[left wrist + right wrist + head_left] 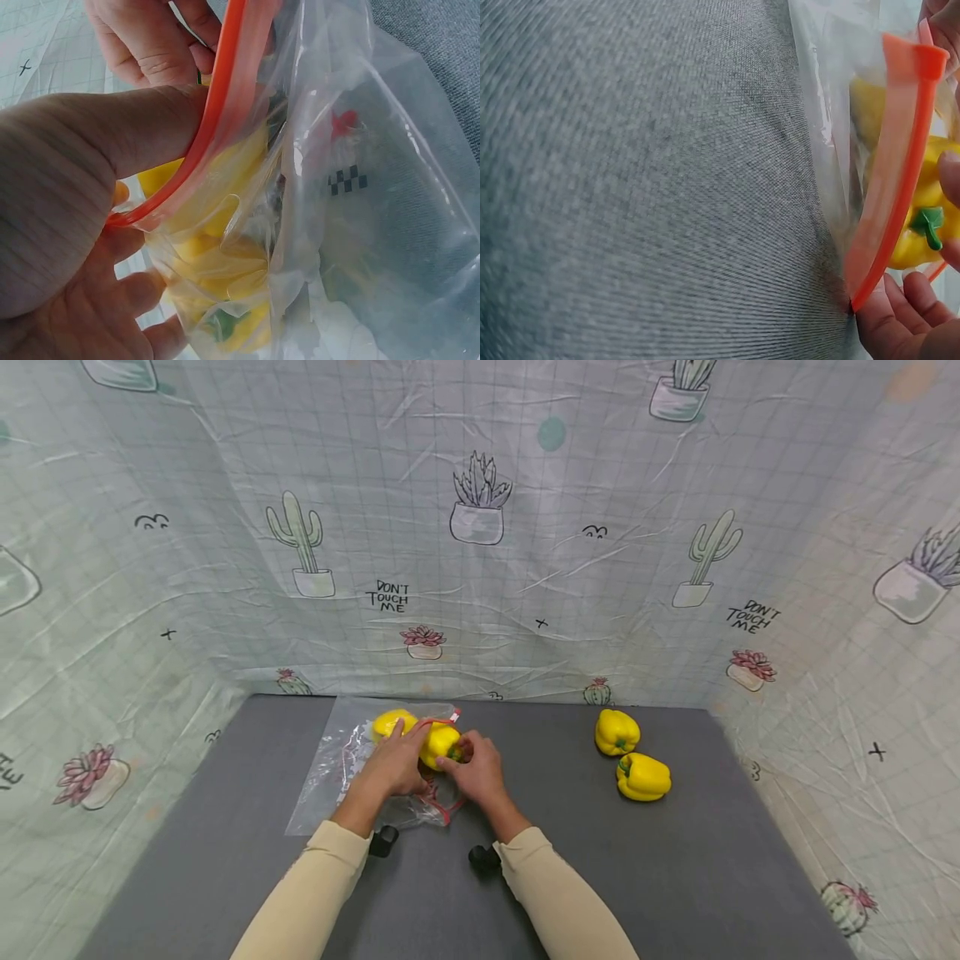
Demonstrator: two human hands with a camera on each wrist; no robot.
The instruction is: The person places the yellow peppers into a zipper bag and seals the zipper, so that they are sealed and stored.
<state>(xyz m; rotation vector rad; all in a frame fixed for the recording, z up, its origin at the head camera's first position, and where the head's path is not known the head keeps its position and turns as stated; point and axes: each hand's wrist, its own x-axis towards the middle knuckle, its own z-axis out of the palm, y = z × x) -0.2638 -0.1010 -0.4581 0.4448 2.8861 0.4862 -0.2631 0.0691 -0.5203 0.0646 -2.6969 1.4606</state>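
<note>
Left of centre in the frame, a clear plastic bag (pixel 318 793) lies on the grey table (pixel 562 860), one yellow pepper (pixel 390 723) inside, seen thru the plastic. L hand (pixel 393 766) holds the bag's mouth: thumb hooked at the red strip (pixel 223 71), fingers bent below it. R hand (pixel 482 770) has thumb + fingers round the stem end of a second pepper (pixel 440 745) at the opening; how firmly, can't tell.

Main risk IMO: mouth sags shut if L thumb slips, b/c the plastic is limp; then the pepper would snag on the strip or push the bag along the table. R fingers sit close to the strip, so they could catch it too. Pepper's smooth and rounded, prob. rolls if let go too soon, esp. w/ the bag lying flat. The inner pepper might also block the way.

Right of centre, two more peppers (pixel 643 777) lie loose; no hand near, so low risk for now.
</note>
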